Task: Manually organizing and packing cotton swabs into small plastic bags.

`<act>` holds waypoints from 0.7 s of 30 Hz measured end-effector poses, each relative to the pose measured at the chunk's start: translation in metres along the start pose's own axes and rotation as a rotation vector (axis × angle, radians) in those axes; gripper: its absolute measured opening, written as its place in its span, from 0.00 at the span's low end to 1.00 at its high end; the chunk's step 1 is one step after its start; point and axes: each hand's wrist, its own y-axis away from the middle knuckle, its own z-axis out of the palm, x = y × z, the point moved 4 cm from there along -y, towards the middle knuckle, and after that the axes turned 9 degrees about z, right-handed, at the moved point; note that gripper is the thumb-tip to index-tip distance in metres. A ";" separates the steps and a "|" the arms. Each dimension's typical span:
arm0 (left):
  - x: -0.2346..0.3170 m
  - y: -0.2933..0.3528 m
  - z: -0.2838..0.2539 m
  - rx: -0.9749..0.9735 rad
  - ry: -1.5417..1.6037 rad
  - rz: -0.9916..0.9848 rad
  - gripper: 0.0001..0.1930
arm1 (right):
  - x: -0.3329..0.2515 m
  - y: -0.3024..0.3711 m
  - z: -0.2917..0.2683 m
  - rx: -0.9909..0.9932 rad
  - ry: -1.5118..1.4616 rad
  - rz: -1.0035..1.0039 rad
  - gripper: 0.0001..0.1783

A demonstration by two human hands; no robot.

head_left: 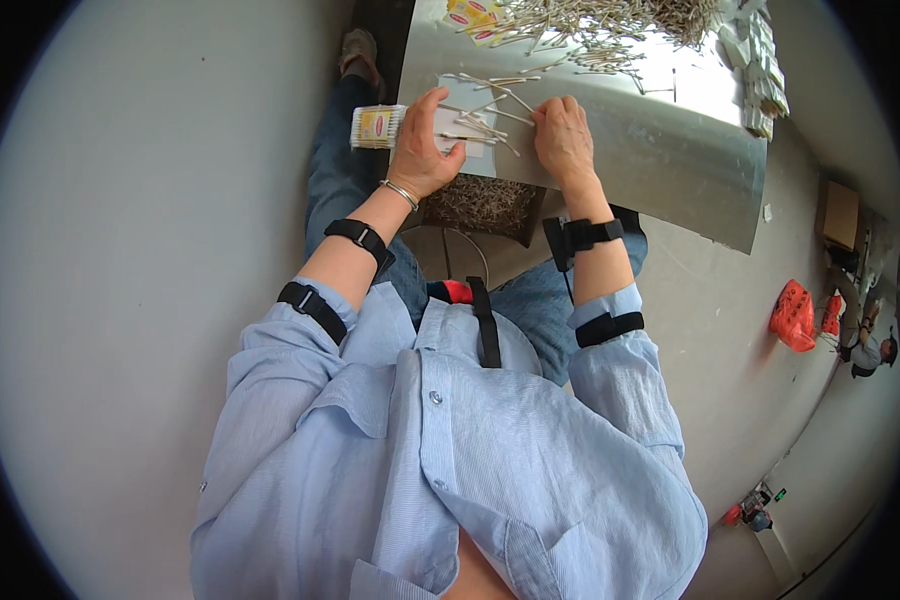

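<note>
My left hand (422, 150) grips a small clear pack of cotton swabs (376, 127) with a yellow label at the near left edge of the shiny metal table (660, 160). Its fingers also reach over a white sheet (462, 125) on the table. My right hand (564, 138) rests palm down on the table, its fingertips touching several loose cotton swabs (485, 118) scattered between both hands.
A big heap of loose cotton swabs (590, 25) lies at the table's far side, with yellow labels (473, 18) and stacked white packs (760, 70) near it. A bin of swabs (482, 205) sits under the table edge. A seated person (865, 345) and an orange bag (794, 315) are at the right.
</note>
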 end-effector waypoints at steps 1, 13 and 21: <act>0.001 -0.001 0.000 0.005 0.011 -0.005 0.37 | 0.007 0.002 -0.002 0.007 0.011 0.006 0.07; -0.004 0.001 0.003 0.025 0.007 -0.058 0.35 | -0.033 0.046 0.002 0.040 -0.229 -0.114 0.09; -0.009 0.005 0.009 -0.118 0.083 -0.089 0.35 | -0.024 0.046 -0.011 0.168 -0.395 0.024 0.06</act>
